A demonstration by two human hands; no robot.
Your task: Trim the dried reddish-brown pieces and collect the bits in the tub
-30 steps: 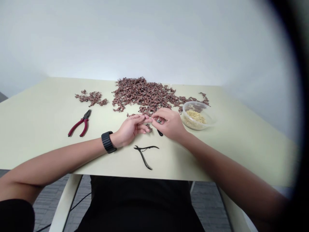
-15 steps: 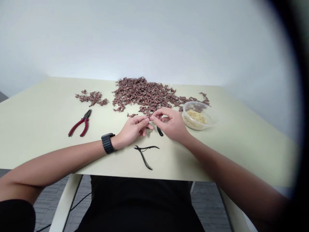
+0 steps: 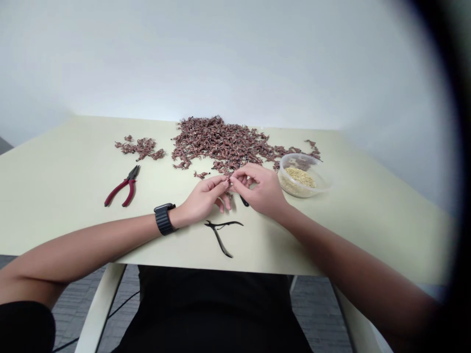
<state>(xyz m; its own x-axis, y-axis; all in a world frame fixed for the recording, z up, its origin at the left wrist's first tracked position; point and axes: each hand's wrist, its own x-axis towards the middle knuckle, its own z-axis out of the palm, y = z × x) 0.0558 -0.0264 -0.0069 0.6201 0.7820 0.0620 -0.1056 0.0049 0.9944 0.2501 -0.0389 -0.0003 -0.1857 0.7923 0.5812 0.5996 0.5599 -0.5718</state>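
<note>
My left hand (image 3: 203, 197), with a dark watch (image 3: 164, 218) on its wrist, pinches a small reddish-brown piece (image 3: 228, 182) between thumb and forefinger. Its lower fingers are loosely curled. From the other side my right hand (image 3: 263, 189) closes thumb and forefinger at the same piece, and the fingertips of both hands nearly meet. The piece is mostly covered by fingers. Below my right palm shows the end of a black handle (image 3: 244, 201); the rest is hidden, and I cannot tell whether it is held. Close in front lie black nippers (image 3: 220, 236) with spread handles.
A large heap of reddish-brown pieces (image 3: 221, 139) lies behind my hands, with a smaller cluster (image 3: 143, 148) to the left. Red-handled pliers (image 3: 124, 188) rest open on the table (image 3: 66, 196). At right stands a clear round tub (image 3: 289, 189) holding small golden bits (image 3: 300, 176).
Fingers of both hands have shifted slightly around the small piece. My left hand's lower fingers have spread a little, and less of the black handle shows. The tools lie as before.
</note>
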